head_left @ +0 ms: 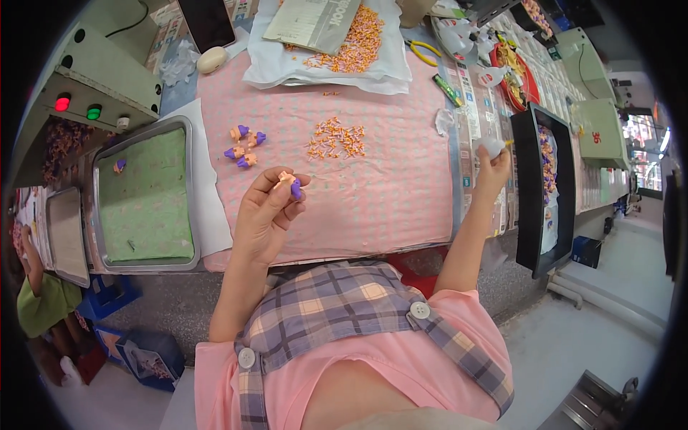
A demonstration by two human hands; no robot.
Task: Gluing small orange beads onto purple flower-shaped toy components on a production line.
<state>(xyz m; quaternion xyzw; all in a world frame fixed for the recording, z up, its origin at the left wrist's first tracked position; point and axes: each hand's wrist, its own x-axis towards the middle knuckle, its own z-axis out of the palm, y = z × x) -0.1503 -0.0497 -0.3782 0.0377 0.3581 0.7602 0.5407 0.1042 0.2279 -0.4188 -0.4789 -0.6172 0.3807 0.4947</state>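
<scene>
My left hand (pixel 261 215) is raised over the pink cloth, pinching a small peach-and-purple plastic figure piece (pixel 294 188) between thumb and fingers. Several similar peach-and-purple pieces (pixel 245 147) lie in a loose group beyond it. To their right is a scattered heap of tiny orange-and-pink peg-like parts (pixel 337 140). Far out to the right, my right hand (pixel 493 172) is closed around a small white bottle (pixel 490 147) with a yellow tip, beside the black tray. Its fingers partly cover the bottle.
At left sits a metal tray (pixel 193 179) with a green lining and one piece on it. A black tray (pixel 528 193) of pieces stands at right. More tiny parts (pixel 358 43) lie on white sheets at the back, near yellow-handled pliers (pixel 426 51). A control box (pixel 107 86) borders the left.
</scene>
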